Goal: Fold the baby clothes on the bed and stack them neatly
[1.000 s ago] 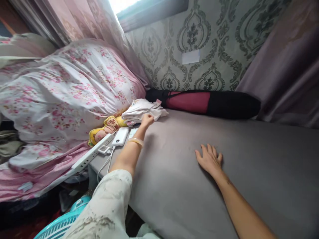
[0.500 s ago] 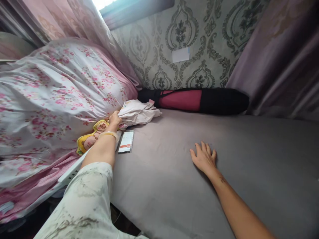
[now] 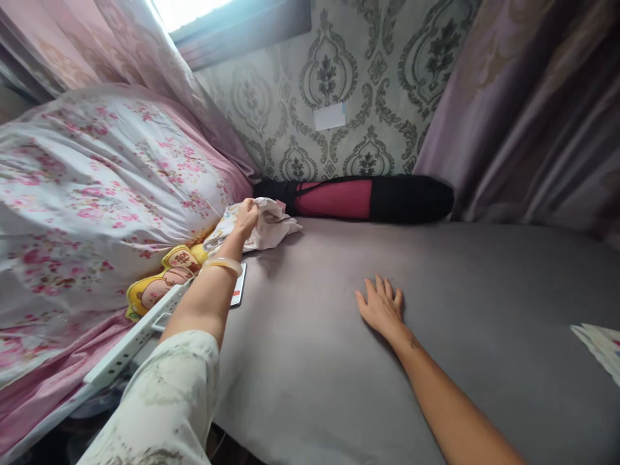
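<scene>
My left hand [image 3: 247, 215] is closed on a crumpled white cloth [image 3: 271, 227] that lies at the far left of the grey bed sheet [image 3: 339, 361]; the cloth is lifted a little off the sheet. A pale bangle sits on that wrist. Under my left forearm lies a small white card or phone [image 3: 239, 292] beside a yellow cartoon cushion [image 3: 165, 281]. My right hand [image 3: 380, 305] rests flat on the grey sheet with its fingers spread, holding nothing.
A big pink floral duvet [image 3: 97, 194] is piled at the left. A black and red rolled mat [image 3: 358, 199] lies against the patterned wall. A white power strip [image 3: 130, 342] runs along the bed's left edge. Some paper [image 3: 600, 342] shows at the right edge.
My left hand moved from the cloth's lower edge up onto it and gripped it, raising it slightly. The view shifted right. My right hand stayed flat on the sheet.
</scene>
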